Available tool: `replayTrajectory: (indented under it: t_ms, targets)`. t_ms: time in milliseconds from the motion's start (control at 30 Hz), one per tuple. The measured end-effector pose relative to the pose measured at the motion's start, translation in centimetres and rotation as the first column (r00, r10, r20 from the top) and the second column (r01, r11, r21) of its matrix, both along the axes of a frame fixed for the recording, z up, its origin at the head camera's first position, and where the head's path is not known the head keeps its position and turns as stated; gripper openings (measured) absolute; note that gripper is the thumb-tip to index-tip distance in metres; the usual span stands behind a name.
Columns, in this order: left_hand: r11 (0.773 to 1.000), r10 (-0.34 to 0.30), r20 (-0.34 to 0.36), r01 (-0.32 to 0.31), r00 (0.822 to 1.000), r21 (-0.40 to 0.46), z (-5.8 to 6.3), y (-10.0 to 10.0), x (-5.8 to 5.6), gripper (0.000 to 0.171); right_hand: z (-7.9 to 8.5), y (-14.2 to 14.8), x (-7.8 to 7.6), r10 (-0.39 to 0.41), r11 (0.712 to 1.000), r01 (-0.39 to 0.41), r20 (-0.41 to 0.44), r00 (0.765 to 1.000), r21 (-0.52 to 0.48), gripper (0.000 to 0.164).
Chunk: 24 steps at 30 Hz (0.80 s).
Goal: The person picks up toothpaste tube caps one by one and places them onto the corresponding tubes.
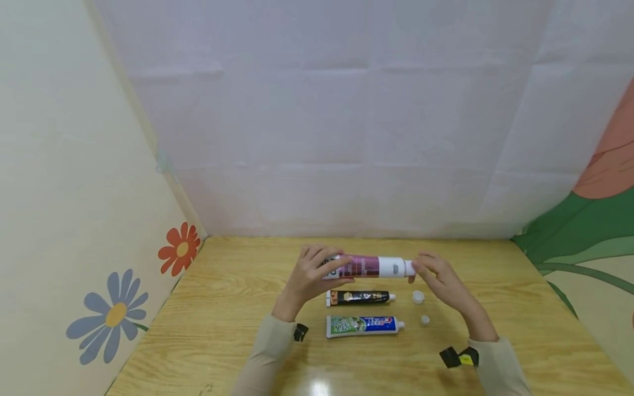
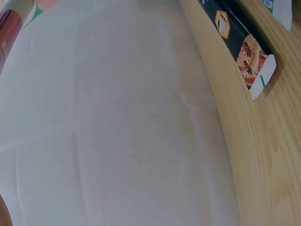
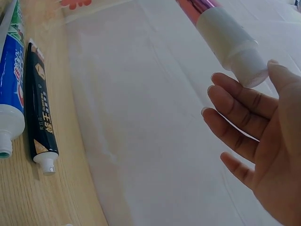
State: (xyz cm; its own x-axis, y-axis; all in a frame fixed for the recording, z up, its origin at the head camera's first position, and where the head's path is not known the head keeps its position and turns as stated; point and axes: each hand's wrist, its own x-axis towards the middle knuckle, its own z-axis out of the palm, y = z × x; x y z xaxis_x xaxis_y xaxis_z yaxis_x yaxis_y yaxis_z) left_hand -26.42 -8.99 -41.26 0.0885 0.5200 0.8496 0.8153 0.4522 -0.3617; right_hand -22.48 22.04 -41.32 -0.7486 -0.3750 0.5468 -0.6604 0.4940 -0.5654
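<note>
My left hand (image 1: 308,275) grips a pink and white toothpaste tube (image 1: 365,267) by its flat end, holding it level above the table. At the tube's other end, my right hand (image 1: 446,281) pinches the white cap (image 3: 248,71) between thumb and index finger, the other fingers spread loosely below. The cap sits on the tube. Below the hands lie a black toothpaste tube (image 1: 361,297) and a blue and green toothpaste tube (image 1: 364,325), side by side with bare nozzles pointing right. Most of my left hand is outside the left wrist view.
A larger white cap (image 1: 418,297) and a smaller white cap (image 1: 425,319) lie on the wooden table (image 1: 223,330), right of the nozzles. A white sheet (image 1: 337,121) hangs behind the table's far edge. Flower-painted walls (image 1: 44,220) stand at both sides.
</note>
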Motion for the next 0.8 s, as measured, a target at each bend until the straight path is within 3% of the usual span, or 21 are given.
replayTrajectory:
  t_ms: [367, 800]
  targets:
    - [1.000, -0.007, -0.002, 0.007, 1.000, -0.004, 0.08, 0.11, 0.10, 0.058, 0.05, -0.07, 0.37, -0.021, 1.000, 0.022, 0.066, 0.998, -0.006, 0.032]
    - [1.000, 0.009, -0.020, -0.009, 1.000, -0.006, 0.00, 0.07, 0.08, 0.058, -0.05, 0.13, 0.38, -0.021, 1.000, 0.021, 0.033, 0.999, -0.013, 0.027]
